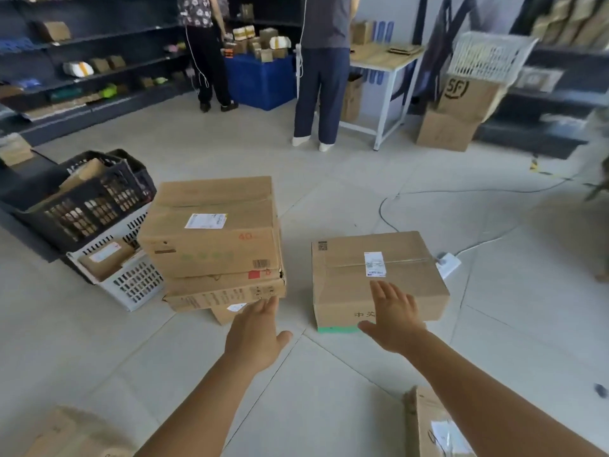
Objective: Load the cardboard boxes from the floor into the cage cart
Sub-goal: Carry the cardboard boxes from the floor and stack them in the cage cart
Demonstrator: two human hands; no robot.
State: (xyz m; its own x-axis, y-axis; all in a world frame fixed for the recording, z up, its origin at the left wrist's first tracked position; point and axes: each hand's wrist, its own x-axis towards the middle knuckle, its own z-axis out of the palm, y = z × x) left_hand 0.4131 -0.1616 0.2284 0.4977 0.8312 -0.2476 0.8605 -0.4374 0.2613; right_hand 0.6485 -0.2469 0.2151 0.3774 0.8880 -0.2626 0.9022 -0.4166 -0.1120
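A single cardboard box (379, 275) with a white label sits on the tiled floor at centre right. To its left stands a stack of cardboard boxes (211, 239), the top one large with a label. My right hand (393, 316) reaches out with straight fingers over the single box's near edge. My left hand (255, 329) is stretched flat in the gap between that box and the stack, holding nothing. Another box (435, 427) lies by my right forearm at the bottom edge. No cage cart is in view.
A black crate (85, 199) sits on a white crate (131, 278), both with parcels, left of the stack. A white cable and power strip (446, 263) lie behind the single box. Two people stand at the back by a blue bin (260, 80) and a table (382, 57). Shelves line the walls.
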